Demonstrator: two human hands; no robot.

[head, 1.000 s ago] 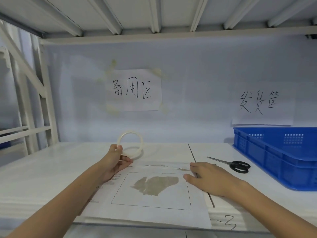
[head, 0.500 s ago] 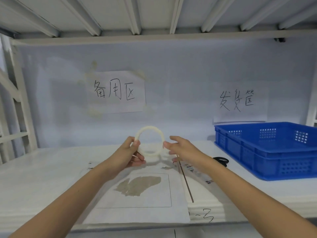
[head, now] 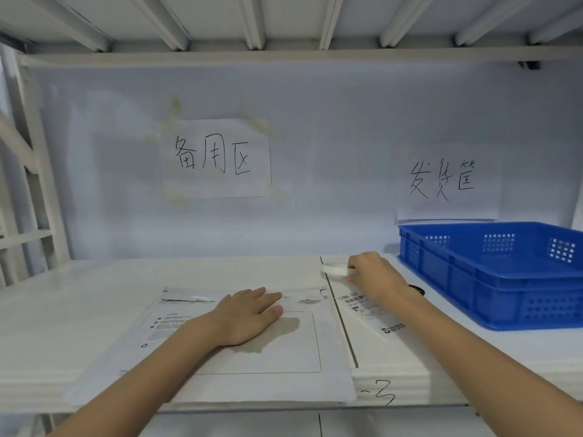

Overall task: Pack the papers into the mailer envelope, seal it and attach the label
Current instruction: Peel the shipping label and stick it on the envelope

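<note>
A white mailer envelope (head: 284, 351) lies flat on the shelf in front of me, its taped flap at the far edge. My left hand (head: 249, 313) rests palm down on it, fingers apart, near the flap. To the right, my right hand (head: 375, 275) grips a ring of clear tape (head: 336, 269), held low over the shelf behind the envelope's far right corner. A white shipping label (head: 369, 310) with barcodes lies on the shelf just right of the envelope, partly under my right forearm.
A blue plastic crate (head: 492, 279) stands at the right. Black scissors (head: 416, 290) peek out behind my right wrist. Two handwritten paper signs (head: 217, 159) hang on the back wall. A shelf seam (head: 344, 326) runs front to back beside the envelope.
The tape ring passed from my left hand to my right hand and went down to the right. My left hand dropped flat onto the envelope.
</note>
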